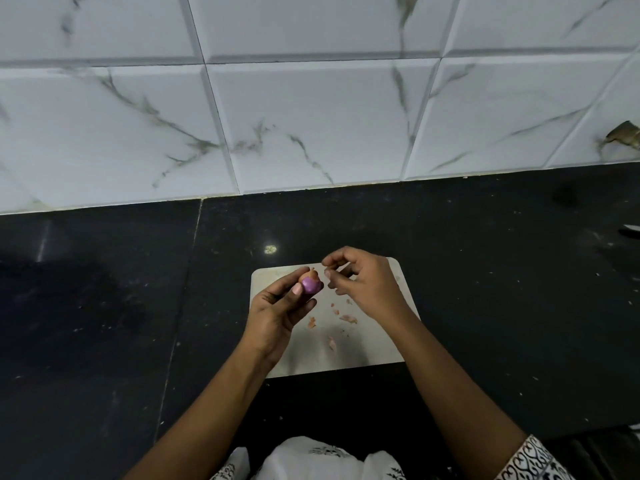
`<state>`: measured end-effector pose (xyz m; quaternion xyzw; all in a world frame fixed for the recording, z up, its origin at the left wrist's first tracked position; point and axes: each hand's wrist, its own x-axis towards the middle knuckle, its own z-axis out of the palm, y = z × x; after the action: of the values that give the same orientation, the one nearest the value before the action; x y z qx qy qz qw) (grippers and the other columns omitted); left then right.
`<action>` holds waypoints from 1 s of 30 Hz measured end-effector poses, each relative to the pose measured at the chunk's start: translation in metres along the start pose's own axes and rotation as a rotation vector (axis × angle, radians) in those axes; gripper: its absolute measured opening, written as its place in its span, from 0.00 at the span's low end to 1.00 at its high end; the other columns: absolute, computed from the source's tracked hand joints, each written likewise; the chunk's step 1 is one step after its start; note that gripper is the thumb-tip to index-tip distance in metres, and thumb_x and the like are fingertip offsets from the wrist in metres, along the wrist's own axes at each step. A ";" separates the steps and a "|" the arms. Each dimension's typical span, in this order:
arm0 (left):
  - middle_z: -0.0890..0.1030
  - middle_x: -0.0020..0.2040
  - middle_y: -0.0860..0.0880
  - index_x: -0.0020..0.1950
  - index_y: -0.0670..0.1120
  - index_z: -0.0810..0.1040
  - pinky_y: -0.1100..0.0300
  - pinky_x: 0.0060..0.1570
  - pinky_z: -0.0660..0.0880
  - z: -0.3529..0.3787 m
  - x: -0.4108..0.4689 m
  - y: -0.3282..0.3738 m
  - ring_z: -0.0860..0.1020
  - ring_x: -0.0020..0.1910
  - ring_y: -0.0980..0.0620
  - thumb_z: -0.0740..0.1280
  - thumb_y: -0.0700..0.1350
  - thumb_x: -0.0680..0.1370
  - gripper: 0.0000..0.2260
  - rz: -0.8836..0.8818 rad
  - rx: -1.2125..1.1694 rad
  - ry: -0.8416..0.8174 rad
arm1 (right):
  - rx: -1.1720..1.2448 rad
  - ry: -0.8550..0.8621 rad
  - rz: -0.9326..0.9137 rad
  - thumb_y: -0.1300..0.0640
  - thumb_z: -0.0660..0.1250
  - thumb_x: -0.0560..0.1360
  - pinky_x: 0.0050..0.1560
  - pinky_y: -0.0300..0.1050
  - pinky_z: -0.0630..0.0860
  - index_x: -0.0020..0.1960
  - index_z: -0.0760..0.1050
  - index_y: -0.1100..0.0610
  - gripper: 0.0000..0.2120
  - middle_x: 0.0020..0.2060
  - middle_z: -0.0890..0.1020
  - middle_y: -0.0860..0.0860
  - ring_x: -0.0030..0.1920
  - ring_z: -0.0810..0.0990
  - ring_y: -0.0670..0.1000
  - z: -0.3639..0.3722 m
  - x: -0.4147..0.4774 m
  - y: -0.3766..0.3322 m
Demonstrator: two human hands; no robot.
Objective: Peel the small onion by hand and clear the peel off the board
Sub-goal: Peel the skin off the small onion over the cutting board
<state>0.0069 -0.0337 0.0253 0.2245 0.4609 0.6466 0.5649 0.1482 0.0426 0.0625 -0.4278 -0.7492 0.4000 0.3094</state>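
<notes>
White wall tiles [311, 126] with grey veins rise behind a black, speckled table [104, 306], and a pale board [381, 344] with rounded corners lies on the table in front of the person. The left hand [280, 306] is raised over the board's left side, palm turned up, and grips the small onion [310, 284] at its fingers, with the thumb pressed on the near side and the other fingers curled behind it. The onion shows bare purple flesh on most of its face, and a cap of tan skin clings to its top end. The right hand [363, 285] hovers just beside the onion, above the far part of the board, not touching it; its fingers are curled in with the thumb and forefinger tips brought close together, and whether they pinch a bit of skin cannot be told, since the tips are small and blurred. Several peel scraps [348, 319] lie scattered on the board below and between the two hands. A black-and-white patterned sleeve [533, 459] covers the right forearm near the bottom edge.
</notes>
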 end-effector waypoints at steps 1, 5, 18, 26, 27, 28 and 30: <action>0.84 0.53 0.45 0.56 0.44 0.80 0.61 0.43 0.80 0.000 0.000 0.000 0.83 0.52 0.48 0.63 0.36 0.77 0.11 0.001 0.000 0.005 | -0.003 -0.017 -0.024 0.59 0.70 0.72 0.40 0.36 0.81 0.50 0.79 0.53 0.07 0.41 0.80 0.43 0.40 0.82 0.46 0.000 -0.002 -0.002; 0.84 0.51 0.45 0.56 0.44 0.80 0.61 0.42 0.80 0.002 0.001 -0.001 0.83 0.50 0.50 0.63 0.38 0.76 0.11 -0.003 -0.008 0.011 | -0.147 -0.060 -0.182 0.57 0.72 0.70 0.45 0.35 0.78 0.52 0.81 0.56 0.11 0.45 0.83 0.51 0.44 0.81 0.46 -0.002 -0.006 -0.008; 0.85 0.49 0.45 0.52 0.45 0.83 0.62 0.41 0.81 0.005 -0.002 0.003 0.83 0.48 0.51 0.66 0.40 0.71 0.12 -0.039 -0.056 -0.086 | -0.350 -0.092 -0.344 0.59 0.71 0.70 0.39 0.33 0.73 0.45 0.79 0.59 0.05 0.40 0.82 0.53 0.39 0.77 0.46 -0.012 0.003 -0.014; 0.84 0.53 0.42 0.57 0.41 0.79 0.62 0.40 0.81 0.005 -0.003 0.001 0.83 0.52 0.46 0.60 0.35 0.75 0.13 -0.059 -0.149 -0.123 | -0.380 0.081 -0.219 0.60 0.70 0.71 0.41 0.37 0.76 0.44 0.78 0.58 0.03 0.40 0.82 0.52 0.39 0.77 0.45 -0.011 0.010 -0.002; 0.83 0.53 0.41 0.56 0.41 0.80 0.61 0.40 0.81 0.004 -0.003 0.000 0.83 0.52 0.46 0.60 0.35 0.76 0.13 -0.081 -0.175 -0.124 | -0.379 0.089 -0.211 0.60 0.70 0.71 0.40 0.35 0.75 0.44 0.78 0.58 0.03 0.40 0.82 0.52 0.39 0.77 0.45 -0.010 0.009 0.000; 0.83 0.53 0.40 0.56 0.41 0.80 0.61 0.40 0.81 0.004 -0.002 -0.001 0.83 0.52 0.46 0.60 0.35 0.76 0.13 -0.105 -0.207 -0.123 | -0.366 0.096 -0.204 0.60 0.70 0.71 0.39 0.33 0.73 0.44 0.78 0.58 0.03 0.40 0.82 0.52 0.39 0.77 0.45 -0.009 0.009 0.001; 0.83 0.54 0.39 0.55 0.41 0.82 0.60 0.41 0.82 0.003 -0.001 -0.003 0.83 0.53 0.45 0.66 0.39 0.73 0.12 -0.151 -0.284 -0.133 | -0.291 0.115 -0.187 0.61 0.70 0.71 0.38 0.31 0.73 0.44 0.78 0.59 0.03 0.39 0.82 0.52 0.38 0.78 0.45 -0.007 0.008 0.003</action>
<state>0.0114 -0.0337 0.0244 0.1495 0.3423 0.6447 0.6670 0.1518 0.0526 0.0643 -0.4186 -0.8168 0.2318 0.3224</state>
